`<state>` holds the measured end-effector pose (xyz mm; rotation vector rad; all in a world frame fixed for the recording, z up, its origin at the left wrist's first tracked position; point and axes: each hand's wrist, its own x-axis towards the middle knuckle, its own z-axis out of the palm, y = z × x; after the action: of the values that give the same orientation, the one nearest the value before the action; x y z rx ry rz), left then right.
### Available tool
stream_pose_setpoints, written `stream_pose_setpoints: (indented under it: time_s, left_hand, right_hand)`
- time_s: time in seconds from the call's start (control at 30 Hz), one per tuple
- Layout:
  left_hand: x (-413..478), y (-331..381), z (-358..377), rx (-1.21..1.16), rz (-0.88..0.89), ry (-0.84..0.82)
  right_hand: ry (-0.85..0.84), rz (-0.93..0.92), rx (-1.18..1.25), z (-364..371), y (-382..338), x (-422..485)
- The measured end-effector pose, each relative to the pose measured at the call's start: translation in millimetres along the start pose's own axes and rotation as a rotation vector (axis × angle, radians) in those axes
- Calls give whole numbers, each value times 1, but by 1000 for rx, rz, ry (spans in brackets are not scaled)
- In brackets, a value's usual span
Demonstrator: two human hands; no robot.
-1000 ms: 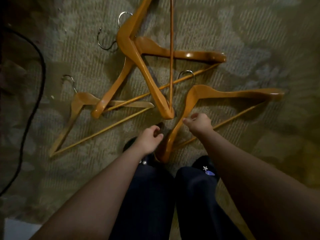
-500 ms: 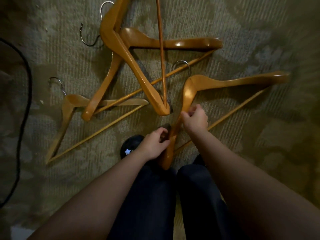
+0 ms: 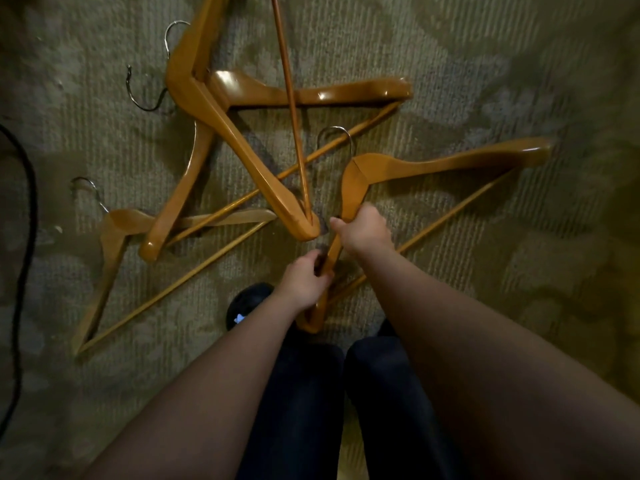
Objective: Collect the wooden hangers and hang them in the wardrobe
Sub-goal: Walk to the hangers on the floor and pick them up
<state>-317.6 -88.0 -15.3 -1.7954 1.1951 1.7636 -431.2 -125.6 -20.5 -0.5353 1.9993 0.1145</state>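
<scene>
Both hands on nearest wooden hanger [image 3: 415, 166], mid-carpet [image 3: 485, 64]: right hand [image 3: 363, 232] gripping upper arm, left hand [image 3: 304, 282] lower. Risk: its hook [image 3: 337, 136] snags crossed hangers [image 3: 221, 109] w/ lift, dragging pile.

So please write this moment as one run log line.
phase: pickup | hands: left, right, both gripping nearest hanger | other hangers on carpet

Honey-brown wooden hangers [image 3: 433, 164] w/ silver hooks, olive-grey ribbed carpet [image 3: 485, 64], black cable [image 3: 26, 220], dark navy trousers [image 3: 298, 403].
</scene>
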Motion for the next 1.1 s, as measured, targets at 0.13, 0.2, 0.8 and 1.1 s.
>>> stream_pose_setpoints:
  time_s: [0.13, 0.2, 0.8, 1.1]
  left_hand:
    - [2, -8, 2, 1, 34, -8]
    - [0, -10, 2, -7, 41, -38]
    - [-20, 40, -5, -84, 123, 62]
    - [-51, 66, -17, -113, 288, 48]
  right_hand:
    - [97, -15, -104, 7, 0, 7]
    - [131, -40, -125, 6, 3, 6]
    - [111, -232, 238, -55, 4, -15]
    - [14, -253, 906, -98, 11, -53]
